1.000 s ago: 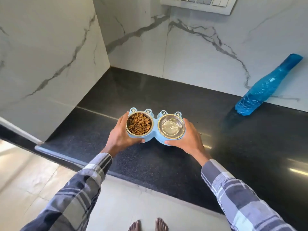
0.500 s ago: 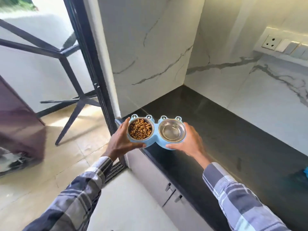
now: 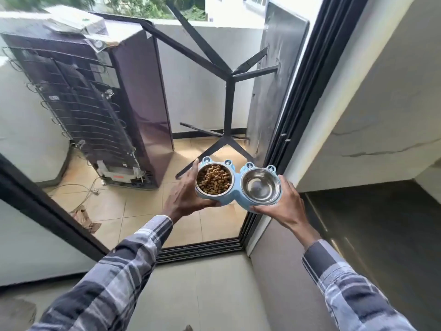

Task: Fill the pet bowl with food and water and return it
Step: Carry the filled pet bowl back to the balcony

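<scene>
The light blue double pet bowl (image 3: pixel 236 182) is held level in the air in front of me, facing a balcony doorway. Its left steel cup holds brown kibble (image 3: pixel 214 179). Its right steel cup (image 3: pixel 260 186) looks shiny, and I cannot tell the water level in it. My left hand (image 3: pixel 183 198) grips the bowl's left end, thumb along the front. My right hand (image 3: pixel 285 203) grips the right end from below and the side.
A dark sliding-door frame (image 3: pixel 281 149) and floor track (image 3: pixel 200 249) lie just ahead. On the tiled balcony stand a fridge seen from behind (image 3: pixel 100 115) and an upended table with black legs (image 3: pixel 229 96). The black countertop (image 3: pixel 381 225) is at my right.
My view has swung left from the countertop to the balcony doorway. The bowl has left the counter and moved with me, both hands holding it as before.
</scene>
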